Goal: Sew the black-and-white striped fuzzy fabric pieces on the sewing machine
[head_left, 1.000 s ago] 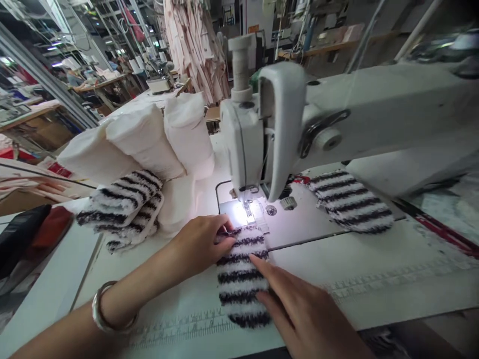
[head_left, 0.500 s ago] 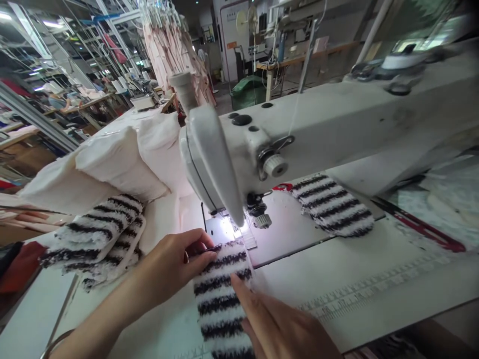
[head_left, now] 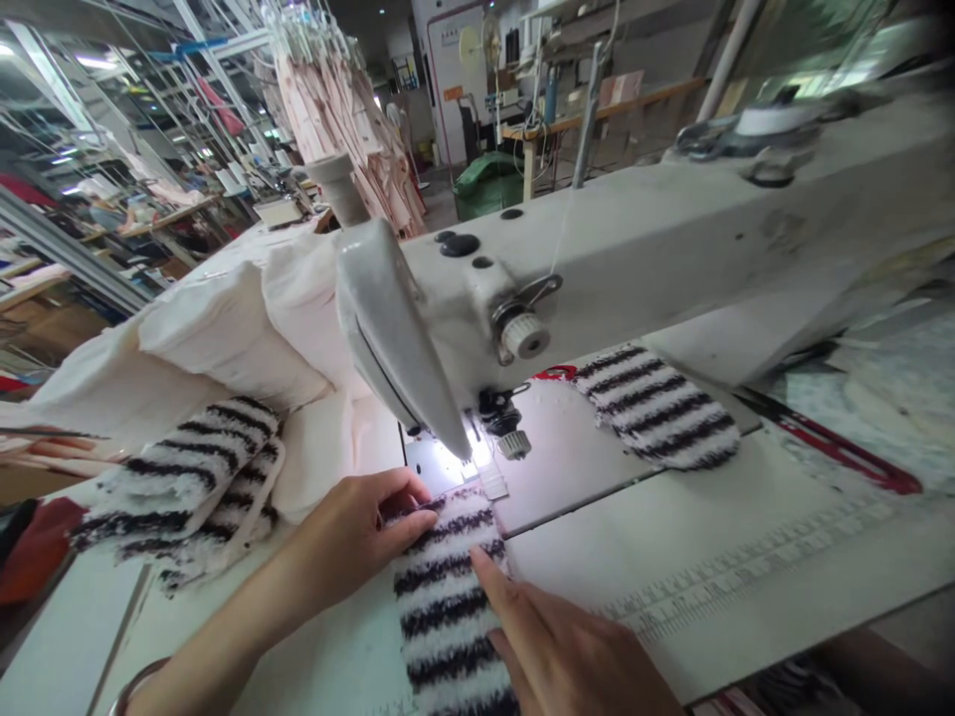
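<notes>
A strip of fluffy black-and-white striped fabric (head_left: 452, 602) lies in front of the sewing machine's needle area (head_left: 474, 462). My left hand (head_left: 373, 527) pinches its upper left edge between thumb and fingers. On the right edge, my right hand (head_left: 563, 636) rests with the index fingertip pressed on the pile and the thumb apart lower down; its other fingers are partly hidden. The strip's far end sits just short of the lit presser foot, apart from it. Its near end runs out of view at the bottom.
Another striped piece (head_left: 661, 408) lies right of the needle, near red-handled tweezers (head_left: 843, 447). Folded striped pieces (head_left: 201, 477) are at left, before stacks of pale fabric (head_left: 216, 328). The machine arm (head_left: 634, 239) spans above. A printed ruler (head_left: 746, 567) runs along the table's front.
The view has shifted slightly, so the machine appears further left. Both hands keep their places on the striped strip, whose far end now appears slightly lower relative to the needle area.
</notes>
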`<state>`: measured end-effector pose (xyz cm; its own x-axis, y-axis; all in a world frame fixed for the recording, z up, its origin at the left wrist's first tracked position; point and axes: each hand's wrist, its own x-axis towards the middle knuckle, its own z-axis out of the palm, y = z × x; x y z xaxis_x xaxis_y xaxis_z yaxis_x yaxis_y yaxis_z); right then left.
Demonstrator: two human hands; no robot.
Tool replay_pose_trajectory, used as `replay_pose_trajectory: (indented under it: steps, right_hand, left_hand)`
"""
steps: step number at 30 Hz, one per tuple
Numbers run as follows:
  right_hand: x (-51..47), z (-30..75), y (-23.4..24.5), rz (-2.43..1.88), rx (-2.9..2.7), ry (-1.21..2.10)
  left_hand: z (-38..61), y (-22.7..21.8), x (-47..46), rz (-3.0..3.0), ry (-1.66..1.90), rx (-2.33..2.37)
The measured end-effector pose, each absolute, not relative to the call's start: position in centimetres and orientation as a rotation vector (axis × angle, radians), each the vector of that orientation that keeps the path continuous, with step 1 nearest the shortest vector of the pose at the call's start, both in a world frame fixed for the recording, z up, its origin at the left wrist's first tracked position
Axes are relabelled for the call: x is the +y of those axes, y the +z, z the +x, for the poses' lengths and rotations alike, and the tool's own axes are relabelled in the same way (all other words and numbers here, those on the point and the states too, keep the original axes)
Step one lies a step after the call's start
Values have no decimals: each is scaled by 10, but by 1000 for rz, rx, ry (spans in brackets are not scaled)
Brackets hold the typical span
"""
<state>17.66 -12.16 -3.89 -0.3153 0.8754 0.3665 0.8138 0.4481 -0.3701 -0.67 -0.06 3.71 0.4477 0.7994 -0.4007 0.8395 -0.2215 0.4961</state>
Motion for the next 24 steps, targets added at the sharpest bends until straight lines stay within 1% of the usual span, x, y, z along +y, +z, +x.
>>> replay_pose_trajectory:
  steps: [2,4,6,7,10,12,17,24]
  right_hand:
    - [-122,179,-34,-1420,-2173,163]
    - [-121,182,-27,-1433,-2150,99]
    - [-120,184,-21,-1438,-2161,-52]
    - [-119,185,-20,-1429,-2186,-141]
    - [-116,183,-24,-1393,-2283,-317]
    - [-111,180,-28,-1398,-2312,-339]
    - [-90,172,-29,-1377,-2203,-402]
    - [-72,164,-28,-1449,-2116,-437]
  left_hand:
    - [-10,37,-2,2176,7,1399]
    - [-11,39,-8,2418,259,1427]
    - [-9,38,-21,2624,527,1351]
    - [-7,35,-30,2697,597,1259]
    - [1,19,-53,2871,580,934]
    - [4,7,-60,2949,522,839]
    - [5,-3,-49,2856,429,994]
    - [7,-1,-36,2796,529,1054]
